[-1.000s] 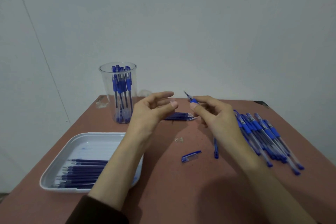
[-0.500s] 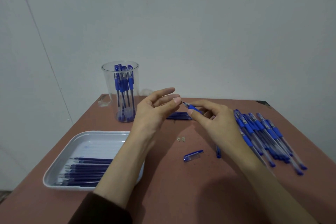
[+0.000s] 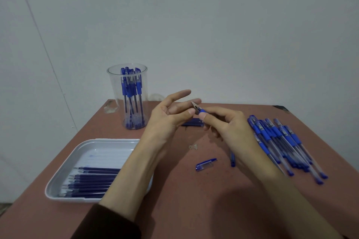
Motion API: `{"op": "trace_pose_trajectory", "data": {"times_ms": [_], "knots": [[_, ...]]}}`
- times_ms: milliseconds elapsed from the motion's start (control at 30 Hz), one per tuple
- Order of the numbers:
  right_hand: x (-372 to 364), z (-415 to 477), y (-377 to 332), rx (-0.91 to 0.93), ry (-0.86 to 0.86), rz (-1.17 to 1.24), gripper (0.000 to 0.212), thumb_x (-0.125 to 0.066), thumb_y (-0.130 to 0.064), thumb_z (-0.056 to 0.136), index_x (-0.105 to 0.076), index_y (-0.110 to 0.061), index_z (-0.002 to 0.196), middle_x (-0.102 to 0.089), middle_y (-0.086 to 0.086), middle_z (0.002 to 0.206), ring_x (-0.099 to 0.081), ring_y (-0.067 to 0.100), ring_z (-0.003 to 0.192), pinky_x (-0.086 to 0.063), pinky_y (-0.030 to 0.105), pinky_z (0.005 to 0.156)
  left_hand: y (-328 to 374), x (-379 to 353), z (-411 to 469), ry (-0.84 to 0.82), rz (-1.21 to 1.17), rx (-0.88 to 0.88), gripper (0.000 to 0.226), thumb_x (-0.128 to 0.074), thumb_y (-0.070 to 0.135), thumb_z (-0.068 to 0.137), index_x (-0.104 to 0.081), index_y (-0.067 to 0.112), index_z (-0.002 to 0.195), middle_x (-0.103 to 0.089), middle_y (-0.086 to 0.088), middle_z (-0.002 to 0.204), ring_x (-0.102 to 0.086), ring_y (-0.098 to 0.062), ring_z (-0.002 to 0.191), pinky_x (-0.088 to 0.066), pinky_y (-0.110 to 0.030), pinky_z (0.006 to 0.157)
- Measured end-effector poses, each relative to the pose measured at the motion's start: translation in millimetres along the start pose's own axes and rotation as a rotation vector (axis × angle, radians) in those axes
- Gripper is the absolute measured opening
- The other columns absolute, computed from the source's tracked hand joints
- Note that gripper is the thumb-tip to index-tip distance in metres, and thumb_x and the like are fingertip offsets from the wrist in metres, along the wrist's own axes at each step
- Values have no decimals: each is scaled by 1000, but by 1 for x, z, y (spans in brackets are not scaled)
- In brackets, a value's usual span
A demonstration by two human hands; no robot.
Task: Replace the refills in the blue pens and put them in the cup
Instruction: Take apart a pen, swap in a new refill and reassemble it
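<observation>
Pinching the pen [image 3: 201, 111] by its blue grip, your right hand [image 3: 231, 128] holds it above the table [image 3: 194, 200], with the metal tip angled up toward your left hand [image 3: 167, 118]. That hand's fingers are loosely extended, with the thumb and a fingertip right at the tip; whether they nip it cannot be told. The cup [image 3: 114, 93] stands upright at far left, with capped pens [image 3: 132, 91] inside. A pile [image 3: 281, 141] of pens lies to your right. Refills [image 3: 93, 180] lie in the tray [image 3: 101, 153] at near left, and a cap [image 3: 206, 164] lies between your forearms.
</observation>
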State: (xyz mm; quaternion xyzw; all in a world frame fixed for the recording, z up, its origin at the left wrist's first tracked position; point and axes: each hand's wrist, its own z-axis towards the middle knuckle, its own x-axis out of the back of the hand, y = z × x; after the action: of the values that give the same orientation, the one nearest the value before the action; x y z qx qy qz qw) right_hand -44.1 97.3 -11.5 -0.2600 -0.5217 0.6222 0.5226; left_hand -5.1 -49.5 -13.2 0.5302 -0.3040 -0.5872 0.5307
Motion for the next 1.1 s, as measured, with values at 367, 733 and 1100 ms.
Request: {"op": "trace_pose_trajectory", "data": {"times_ms": [367, 733, 1100], "knots": [[-4, -3, -3, -38, -13, 119, 13, -64, -19, 89, -75, -26, 90, -57, -1, 59, -42, 6, 49, -34, 16, 45, -4, -6, -2, 13, 93, 24, 32, -64, 29, 73, -71, 11, 99, -73, -4, 95, -67, -15, 95, -50, -28, 87], [-6, -4, -6, -10, -2, 148, 17, -62, -18, 90, -75, -30, 89, -57, 3, 61, -43, 8, 51, -34, 18, 46, -7, -3, 0, 79, 89, -27, 32, -70, 30, 72, -71, 9, 97, -72, -9, 97, -66, -22, 102, -47, -36, 97], [-6, -2, -4, 22, 17, 153, 16, -63, -17, 89, -75, -27, 88, -57, 1, 59, -43, 7, 49, -34, 19, 46, -6, -4, 0, 131, 98, -26, 28, -72, 33, 67, -72, 18, 90, -73, -1, 94, -67, -13, 98, -49, -30, 90]]}}
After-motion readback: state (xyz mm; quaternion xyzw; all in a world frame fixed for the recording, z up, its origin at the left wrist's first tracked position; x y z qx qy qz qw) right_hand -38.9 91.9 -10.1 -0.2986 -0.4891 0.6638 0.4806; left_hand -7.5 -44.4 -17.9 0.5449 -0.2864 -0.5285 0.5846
